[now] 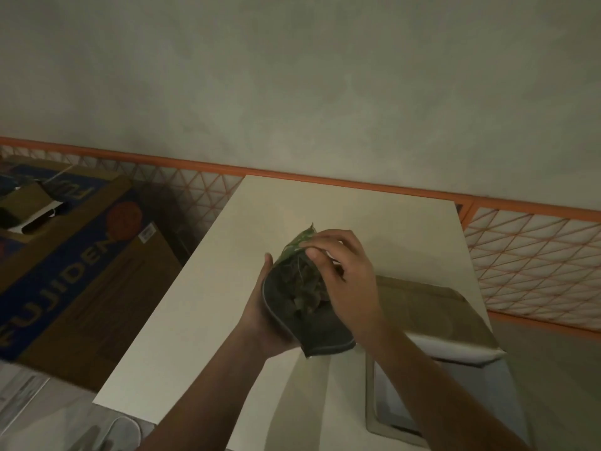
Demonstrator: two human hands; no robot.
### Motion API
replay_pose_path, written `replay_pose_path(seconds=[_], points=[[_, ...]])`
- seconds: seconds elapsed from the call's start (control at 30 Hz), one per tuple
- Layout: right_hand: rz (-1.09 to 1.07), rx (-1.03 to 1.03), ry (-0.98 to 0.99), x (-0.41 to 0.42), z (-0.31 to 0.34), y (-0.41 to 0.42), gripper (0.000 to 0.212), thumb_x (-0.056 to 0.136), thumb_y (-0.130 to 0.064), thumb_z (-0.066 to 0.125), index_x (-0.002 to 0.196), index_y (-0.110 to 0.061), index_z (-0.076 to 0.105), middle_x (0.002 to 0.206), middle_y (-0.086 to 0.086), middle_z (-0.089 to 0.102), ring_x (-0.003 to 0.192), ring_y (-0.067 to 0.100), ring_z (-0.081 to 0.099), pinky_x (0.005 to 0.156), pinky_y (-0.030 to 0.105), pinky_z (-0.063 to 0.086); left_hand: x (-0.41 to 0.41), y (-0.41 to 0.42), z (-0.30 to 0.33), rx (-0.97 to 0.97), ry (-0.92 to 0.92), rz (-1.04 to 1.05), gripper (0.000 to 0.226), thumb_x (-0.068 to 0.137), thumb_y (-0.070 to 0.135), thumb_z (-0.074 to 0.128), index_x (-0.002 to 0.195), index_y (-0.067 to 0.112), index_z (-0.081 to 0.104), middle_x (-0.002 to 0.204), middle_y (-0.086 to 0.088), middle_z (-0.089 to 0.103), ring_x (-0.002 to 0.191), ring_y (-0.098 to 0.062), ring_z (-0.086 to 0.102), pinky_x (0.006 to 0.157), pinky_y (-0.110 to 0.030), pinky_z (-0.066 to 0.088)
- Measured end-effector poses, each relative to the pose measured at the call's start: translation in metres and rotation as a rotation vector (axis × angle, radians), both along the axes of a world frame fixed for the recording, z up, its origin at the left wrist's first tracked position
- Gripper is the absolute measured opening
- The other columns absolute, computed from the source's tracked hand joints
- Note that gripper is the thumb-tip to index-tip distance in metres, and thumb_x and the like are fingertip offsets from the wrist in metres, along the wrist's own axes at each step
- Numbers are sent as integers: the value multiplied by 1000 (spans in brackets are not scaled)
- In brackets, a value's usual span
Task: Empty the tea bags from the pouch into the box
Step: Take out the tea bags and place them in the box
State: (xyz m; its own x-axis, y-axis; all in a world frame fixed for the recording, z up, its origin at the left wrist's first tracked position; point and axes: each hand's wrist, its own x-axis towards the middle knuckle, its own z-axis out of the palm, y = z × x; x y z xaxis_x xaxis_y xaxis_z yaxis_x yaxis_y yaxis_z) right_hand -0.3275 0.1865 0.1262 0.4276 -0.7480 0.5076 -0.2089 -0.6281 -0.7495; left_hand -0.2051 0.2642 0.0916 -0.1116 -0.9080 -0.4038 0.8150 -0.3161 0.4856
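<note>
The pouch (300,296) was held up above the pale tabletop (201,307), between the two hands, with its open mouth turned toward the camera. The left hand (260,317) cupped it from the left side and beneath, fingers curled round its outer wall, one fingertip showing at the upper left edge. The right hand (344,281) came over from the right, thumb and fingers pinching the green upper lip of the pouch and holding the mouth open. Inside, dark crumpled tea bags (304,288) showed in a heap, though their detail was blurred. The pouch's lower corner pointed down toward the near right, just above the left wrist.

The box (432,359) stood on the tabletop to the right of the pouch and nearer the camera, under the right forearm, its lid flap raised at the far side. The pouch hung beside the box, not over its opening.

A large cardboard carton (65,271) with blue printing sat on the floor to the left of the tabletop. An orange lattice railing (536,255) ran along the wall behind.
</note>
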Motion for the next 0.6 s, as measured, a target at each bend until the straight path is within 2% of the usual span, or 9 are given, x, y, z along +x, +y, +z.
replay_pose_path(seconds=[0.07, 0.13, 0.2, 0.3, 0.37, 0.47, 0.53, 0.6], points=[[-1, -61, -31, 1, 7, 0, 19, 97, -24, 55, 106, -18, 71, 113, 0, 60, 107, -7, 51, 96, 12, 44, 5, -9, 4, -32, -46, 48, 81, 95, 76, 26, 129, 16, 67, 136, -16, 61, 115, -35, 64, 103, -47, 47], [5, -137, -75, 0, 20, 2, 21, 96, -21, 54, 106, -13, 72, 113, 4, 62, 108, 5, 56, 96, 25, 50, 10, -16, 10, -119, -69, 64, 71, 96, 69, 37, 138, 15, 56, 141, -18, 51, 118, -36, 57, 105, -48, 43], [25, -246, -142, -3, 34, 8, 23, 95, -18, 55, 105, -7, 73, 113, 10, 63, 107, 15, 60, 95, 30, 52, 14, -23, 15, -184, -66, 69, 62, 96, 62, 47, 136, 15, 55, 135, -16, 54, 116, -32, 55, 103, -46, 43], [30, -374, -182, -4, 32, 14, 21, 94, -14, 57, 106, -4, 72, 112, 14, 63, 107, 19, 60, 96, 29, 50, 17, -32, 12, -235, -47, 22, 54, 95, 57, 49, 133, 18, 53, 124, -8, 59, 114, -24, 56, 101, -39, 44], [25, -340, -154, 2, 14, 9, 21, 94, -14, 57, 106, -5, 72, 112, 12, 63, 106, 18, 60, 95, 31, 51, 19, -37, -2, -229, -51, 26, 56, 99, 58, 42, 134, 16, 54, 126, -10, 60, 115, -26, 58, 100, -40, 46], [-46, -308, -125, 9, -16, -4, 20, 95, -12, 57, 106, -7, 73, 108, 10, 63, 102, 10, 59, 94, 20, 48, 20, -44, -29, -219, -42, 8, 58, 101, 59, 40, 132, 14, 60, 126, -13, 64, 111, -29, 64, 93, -41, 53], [-73, -300, -122, 11, -29, -9, 18, 94, -9, 59, 105, -7, 73, 105, 9, 63, 99, 7, 57, 92, 14, 45, 17, -47, -43, -219, -50, 1, 56, 103, 57, 39, 134, 14, 58, 127, -12, 64, 113, -30, 64, 92, -40, 54], [-75, -302, -122, 12, -37, -11, 18, 93, -8, 60, 105, -8, 73, 104, 9, 63, 99, 7, 58, 91, 16, 46, 15, -48, -54, -226, -51, -9, 56, 104, 55, 37, 140, 15, 52, 129, -12, 63, 117, -29, 61, 96, -41, 51]])
